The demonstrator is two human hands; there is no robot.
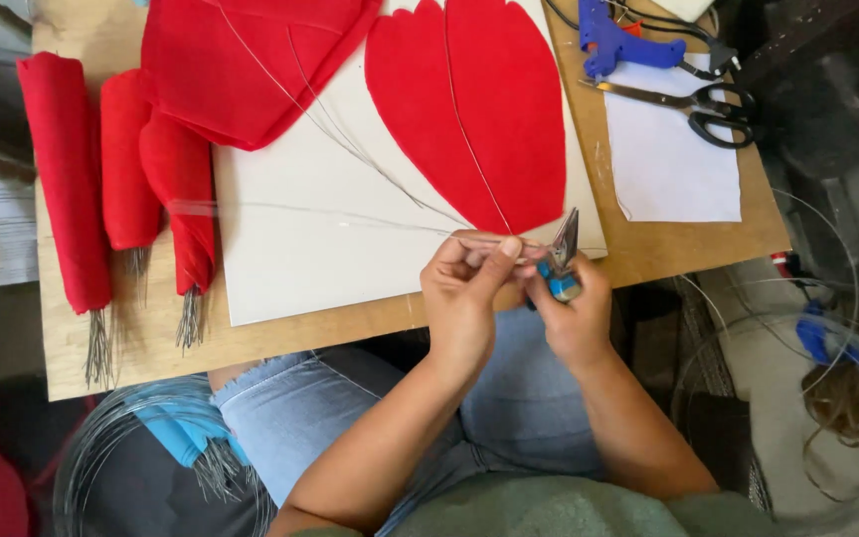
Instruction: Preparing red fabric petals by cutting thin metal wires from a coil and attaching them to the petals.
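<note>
My left hand pinches the near ends of several thin metal wires at the front edge of a white board. My right hand grips blue-handled pliers, whose jaws point up beside the wire ends. The wires fan out away from me across the board. One wire runs along the middle of a large red felt petal lying on the board. Another red felt piece lies at the board's far left.
Three rolled red felt bundles with wire stems lie on the wooden table at left. A blue glue gun, black-handled scissors and a white sheet sit at right. Coils of wire lie on the floor.
</note>
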